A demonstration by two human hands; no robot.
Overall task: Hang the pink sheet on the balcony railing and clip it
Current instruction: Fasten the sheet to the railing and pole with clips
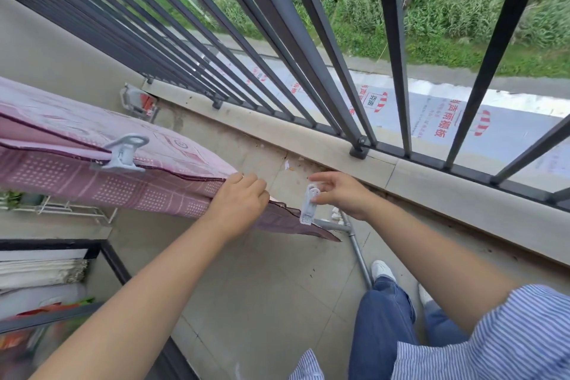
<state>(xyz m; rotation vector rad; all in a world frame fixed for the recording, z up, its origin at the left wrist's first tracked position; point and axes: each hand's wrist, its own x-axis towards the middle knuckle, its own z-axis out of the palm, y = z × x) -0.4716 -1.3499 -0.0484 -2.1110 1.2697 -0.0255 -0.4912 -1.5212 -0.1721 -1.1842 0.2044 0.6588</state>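
**Clipping the far end of the sheet**

We see the big dark balcony railing [308, 40] up ahead. The pink sheet [92, 170] is not on it; it hangs folded over a grey bar [334, 224] lower down, on our left. One big grey clip [123, 153] already bites the sheet in the middle. Our left hand [239, 197] presses down on the sheet's end, fingers curled over the edge. Our right hand [342, 191] pinches a small white clip [309, 205] just beside the sheet's corner. We think the sheet is soft, light and floppy, so wind could tug it. We should hold it by the folded edge on the bar and clip there
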